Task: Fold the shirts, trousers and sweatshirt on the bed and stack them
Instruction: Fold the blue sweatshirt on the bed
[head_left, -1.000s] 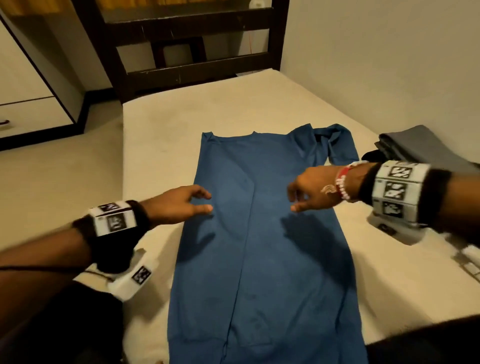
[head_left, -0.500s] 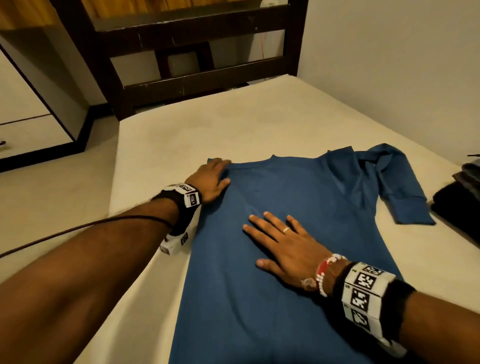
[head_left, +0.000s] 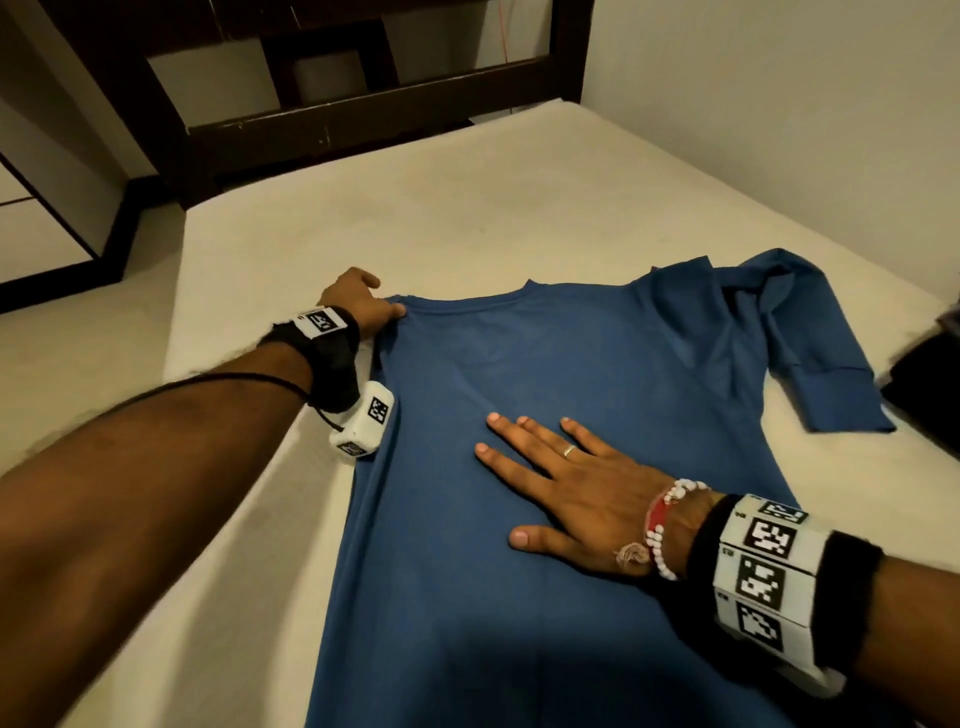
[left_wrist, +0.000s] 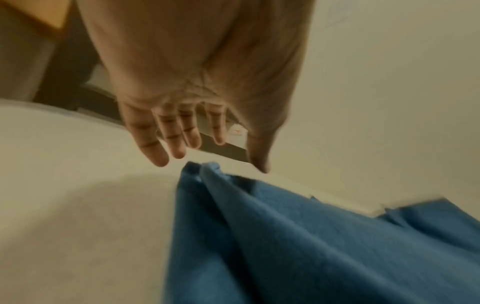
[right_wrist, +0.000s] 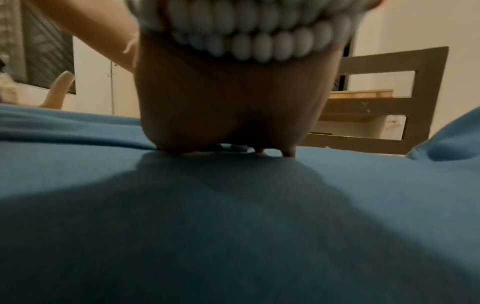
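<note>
Mid-task, early on this garment. Blue shirt (head_left: 597, 415) lies flat on the bed (head_left: 467, 197), not folded crosswise yet. Its left side is a straight edge with no sleeve showing, so likely tucked in already; cannot confirm. Right sleeve (head_left: 810, 353) is bunched and kinked, out to the shirt's right, cuff lying on the bed. Dark pile (head_left: 924, 384) past that sleeve at the frame edge, likely garments already folded, but too cropped to tell what. Left to do, as I judge: fold the right sleeve in, fold the body up, stack it, then whatever clothes remain out of view.

Orientation: collar (head_left: 524, 291) points away from the person toward the headboard (head_left: 363, 104); hem end runs off the bottom of the head view. Long axis goes from the person to the headboard, along the bed.

Left hand (head_left: 358, 306) is at the shirt's left shoulder corner, thumb on the cloth; the left wrist view shows fingers (left_wrist: 166, 133) straight and slightly spread just above the corner, not pinching. Right hand (head_left: 576, 483) lies flat on the shirt's middle, below the collar, fingers spread, palm down and pressing.
</note>
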